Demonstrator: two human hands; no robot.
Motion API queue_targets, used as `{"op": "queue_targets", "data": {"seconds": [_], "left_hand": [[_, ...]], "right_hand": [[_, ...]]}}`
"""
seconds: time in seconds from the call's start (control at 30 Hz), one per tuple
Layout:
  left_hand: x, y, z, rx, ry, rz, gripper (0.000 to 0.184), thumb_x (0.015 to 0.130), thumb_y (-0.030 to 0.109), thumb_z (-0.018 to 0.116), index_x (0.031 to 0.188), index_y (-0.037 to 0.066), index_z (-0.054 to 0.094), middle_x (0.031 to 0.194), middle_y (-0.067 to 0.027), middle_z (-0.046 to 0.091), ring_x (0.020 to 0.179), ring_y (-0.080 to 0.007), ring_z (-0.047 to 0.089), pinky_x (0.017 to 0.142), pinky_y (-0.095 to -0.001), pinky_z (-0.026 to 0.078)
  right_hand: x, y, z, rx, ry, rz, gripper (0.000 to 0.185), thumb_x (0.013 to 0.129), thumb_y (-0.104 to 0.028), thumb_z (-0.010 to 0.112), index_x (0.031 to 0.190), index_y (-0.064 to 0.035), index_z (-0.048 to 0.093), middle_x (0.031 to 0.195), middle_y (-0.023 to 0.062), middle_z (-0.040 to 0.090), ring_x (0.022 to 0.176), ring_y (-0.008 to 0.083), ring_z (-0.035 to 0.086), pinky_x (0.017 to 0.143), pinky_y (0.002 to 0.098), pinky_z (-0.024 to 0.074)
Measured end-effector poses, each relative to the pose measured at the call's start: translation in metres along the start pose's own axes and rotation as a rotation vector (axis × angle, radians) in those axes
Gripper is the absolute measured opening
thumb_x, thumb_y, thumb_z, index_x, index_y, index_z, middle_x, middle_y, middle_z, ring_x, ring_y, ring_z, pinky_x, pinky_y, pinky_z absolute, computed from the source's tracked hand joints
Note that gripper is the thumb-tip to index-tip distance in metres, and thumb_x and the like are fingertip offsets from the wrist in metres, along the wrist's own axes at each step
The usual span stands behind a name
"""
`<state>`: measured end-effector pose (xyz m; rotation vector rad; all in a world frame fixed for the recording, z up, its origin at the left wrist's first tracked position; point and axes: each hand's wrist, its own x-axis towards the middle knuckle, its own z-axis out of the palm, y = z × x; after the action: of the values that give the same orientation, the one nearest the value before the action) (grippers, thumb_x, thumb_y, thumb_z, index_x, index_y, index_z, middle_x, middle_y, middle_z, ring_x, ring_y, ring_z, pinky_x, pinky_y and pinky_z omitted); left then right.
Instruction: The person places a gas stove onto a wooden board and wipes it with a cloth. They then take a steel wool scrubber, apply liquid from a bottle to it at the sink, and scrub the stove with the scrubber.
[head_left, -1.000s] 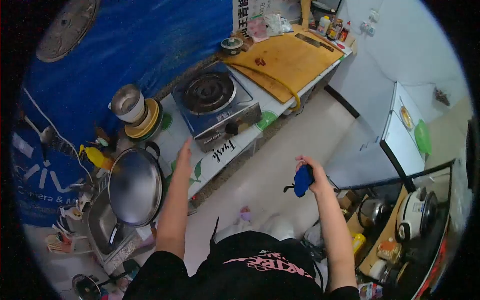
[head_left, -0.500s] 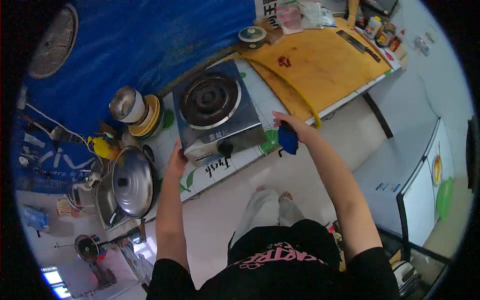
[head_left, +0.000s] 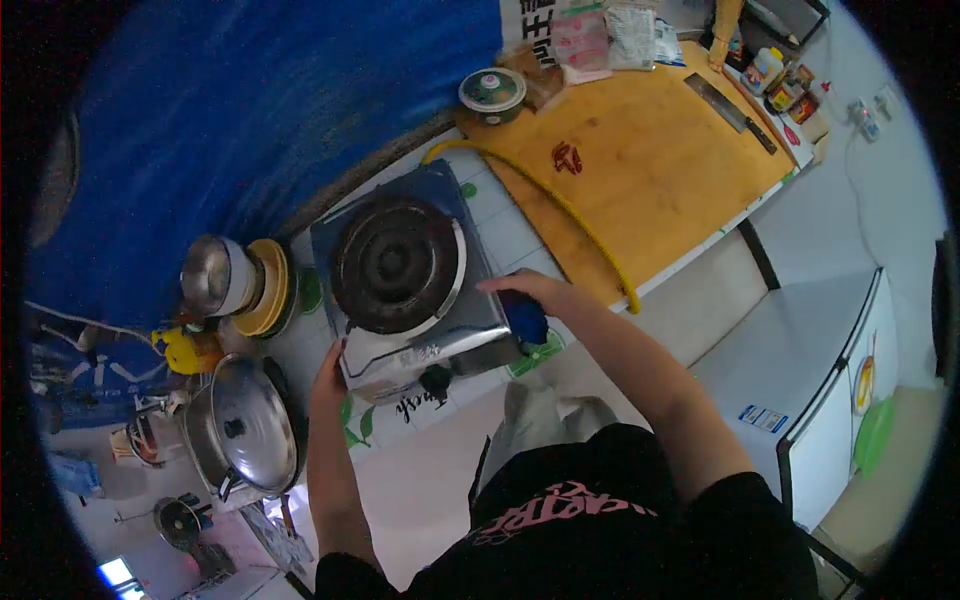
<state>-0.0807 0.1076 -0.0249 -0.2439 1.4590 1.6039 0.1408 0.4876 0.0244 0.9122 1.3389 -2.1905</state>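
A single-burner gas stove (head_left: 455, 325) with a round black burner and a front knob stands on the tiled-pattern counter. Against its left side lies my left hand (head_left: 329, 372), fingers stretched out along the edge and partly hidden by the body of the stove. At the right front edge is my right hand (head_left: 535, 289), its fingertips on the metal top. A dark blue cloth (head_left: 524, 318) is held under the right palm, beside the stove's right side.
A large wooden board (head_left: 640, 190) carries dried red chillies (head_left: 567, 157) and a cleaver (head_left: 715, 100). A yellow hose (head_left: 560, 200) runs behind the stove and over the board. Left are stacked bowls (head_left: 262, 290) and a lidded metal pan (head_left: 255, 425).
My right hand has moved left with the cloth and now touches the stove's right side. The left hand stays at the left side. The camera view has shifted closer to the stove.
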Motion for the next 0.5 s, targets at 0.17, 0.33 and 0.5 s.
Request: {"op": "queue_targets", "data": {"seconds": [0.17,0.33,0.5], "left_hand": [[-0.042,0.000,0.048,-0.054,0.042,0.099,0.044,0.088,0.036,0.060,0.121,0.008,0.054,0.121,-0.0101,0.058,0.112,-0.0233,0.054,0.095,-0.0374,0.043],[-0.085,-0.002,0.085,0.012,0.197,0.079,0.049,0.083,0.036,0.064,0.121,0.007,0.053,0.118,-0.0111,0.058,0.109,-0.0244,0.054,0.094,-0.0368,0.043],[-0.117,0.003,0.149,0.232,0.390,0.149,0.057,0.076,0.039,0.070,0.118,0.006,0.051,0.115,-0.0106,0.056,0.107,-0.0266,0.052,0.094,-0.0401,0.042]], "right_hand": [[0.005,0.007,-0.018,-0.192,0.098,-0.014,0.078,0.061,-0.052,0.079,0.110,0.0059,0.059,0.097,0.0115,0.061,0.087,0.0193,0.058,0.078,0.0311,0.0459],[-0.053,0.009,-0.041,-0.132,0.055,-0.089,0.082,0.061,-0.053,0.077,0.115,0.0053,0.055,0.101,0.0118,0.059,0.090,0.0197,0.057,0.079,0.0310,0.0447],[-0.121,0.029,-0.083,-0.115,0.035,-0.250,0.082,0.062,-0.050,0.077,0.118,0.0048,0.053,0.104,0.0126,0.058,0.095,0.0201,0.055,0.083,0.0307,0.0429]]}}
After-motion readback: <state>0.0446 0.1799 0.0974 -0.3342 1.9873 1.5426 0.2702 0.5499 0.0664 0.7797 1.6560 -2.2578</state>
